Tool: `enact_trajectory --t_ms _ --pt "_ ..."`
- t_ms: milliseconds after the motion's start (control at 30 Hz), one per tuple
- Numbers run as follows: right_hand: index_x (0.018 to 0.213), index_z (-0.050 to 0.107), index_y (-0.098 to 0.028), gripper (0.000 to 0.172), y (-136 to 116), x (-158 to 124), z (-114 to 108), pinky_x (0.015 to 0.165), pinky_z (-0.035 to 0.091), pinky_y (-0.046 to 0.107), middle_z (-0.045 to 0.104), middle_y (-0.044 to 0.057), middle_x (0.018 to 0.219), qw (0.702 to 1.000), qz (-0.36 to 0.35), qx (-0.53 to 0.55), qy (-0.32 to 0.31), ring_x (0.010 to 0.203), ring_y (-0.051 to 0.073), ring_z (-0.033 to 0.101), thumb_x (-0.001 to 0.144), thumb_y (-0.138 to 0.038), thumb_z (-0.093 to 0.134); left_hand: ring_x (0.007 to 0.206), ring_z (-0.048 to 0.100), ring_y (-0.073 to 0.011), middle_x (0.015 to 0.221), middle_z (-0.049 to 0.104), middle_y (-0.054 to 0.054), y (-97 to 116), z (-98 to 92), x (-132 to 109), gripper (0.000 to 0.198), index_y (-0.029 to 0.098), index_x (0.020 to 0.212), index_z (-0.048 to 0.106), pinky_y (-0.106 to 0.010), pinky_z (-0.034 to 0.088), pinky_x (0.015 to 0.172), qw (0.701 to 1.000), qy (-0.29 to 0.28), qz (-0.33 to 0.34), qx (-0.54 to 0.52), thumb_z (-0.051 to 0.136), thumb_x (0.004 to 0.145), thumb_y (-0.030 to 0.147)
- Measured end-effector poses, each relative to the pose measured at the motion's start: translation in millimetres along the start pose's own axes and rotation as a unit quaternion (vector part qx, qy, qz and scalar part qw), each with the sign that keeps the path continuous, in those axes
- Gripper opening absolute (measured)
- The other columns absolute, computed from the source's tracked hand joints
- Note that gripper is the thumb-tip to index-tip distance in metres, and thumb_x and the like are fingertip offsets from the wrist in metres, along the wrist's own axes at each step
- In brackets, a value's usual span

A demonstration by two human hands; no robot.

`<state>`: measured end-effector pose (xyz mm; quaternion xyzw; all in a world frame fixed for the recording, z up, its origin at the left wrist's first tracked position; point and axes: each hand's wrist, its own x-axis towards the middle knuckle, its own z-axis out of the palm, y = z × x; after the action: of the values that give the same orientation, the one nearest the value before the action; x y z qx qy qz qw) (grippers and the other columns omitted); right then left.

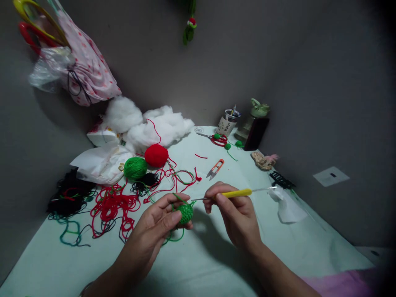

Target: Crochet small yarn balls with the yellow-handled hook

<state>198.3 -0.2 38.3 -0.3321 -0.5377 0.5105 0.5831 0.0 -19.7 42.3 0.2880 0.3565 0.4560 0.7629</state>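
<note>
My left hand [157,222] pinches a small green crocheted piece [186,213] between thumb and fingers, with green yarn looped over the forefinger. My right hand [235,210] is closed round a yellow-handled crochet hook [236,193], whose metal tip points left into the top of the green piece. Both hands hover above a pale green table cover [201,255]. A green yarn strand trails down from the piece beneath my left hand.
Behind the hands lie a green yarn ball [135,167], a red yarn ball [156,155], tangled red yarn [113,206] and black yarn [69,194], white stuffing [148,121], orange thread snips [215,168], red-handled scissors [216,139], a cup [228,121], and a plastic bag [80,62] hanging on the wall.
</note>
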Motion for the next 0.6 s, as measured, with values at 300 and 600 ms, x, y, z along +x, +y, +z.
enact_trajectory --t_ms 300,600 --pt "0.105 0.078 -0.023 0.019 1.5 -4.8 -1.6 0.069 0.049 0.031 0.065 0.003 0.086 0.999 -0.05 -0.021 -0.009 0.077 0.016 0.06 0.104 -0.027 0.059 0.079 0.072 -0.0157 0.088 0.074 -0.001 0.4 -6.2 5.8 0.03 0.023 0.106 0.076 -0.025 0.048 0.076 0.999 -0.002 -0.023 -0.024 0.083 0.082 0.04" --pt "0.104 0.078 -0.024 0.019 2.9 -5.3 -0.1 0.068 0.05 0.032 0.066 0.005 0.087 0.999 -0.026 -0.017 -0.013 0.077 0.018 0.061 0.103 -0.029 0.06 0.079 0.071 -0.0159 0.089 0.075 -0.001 -1.6 -7.8 3.4 0.032 0.023 0.109 0.074 -0.026 0.044 0.072 1.0 -0.009 -0.029 -0.002 0.081 0.084 0.042"
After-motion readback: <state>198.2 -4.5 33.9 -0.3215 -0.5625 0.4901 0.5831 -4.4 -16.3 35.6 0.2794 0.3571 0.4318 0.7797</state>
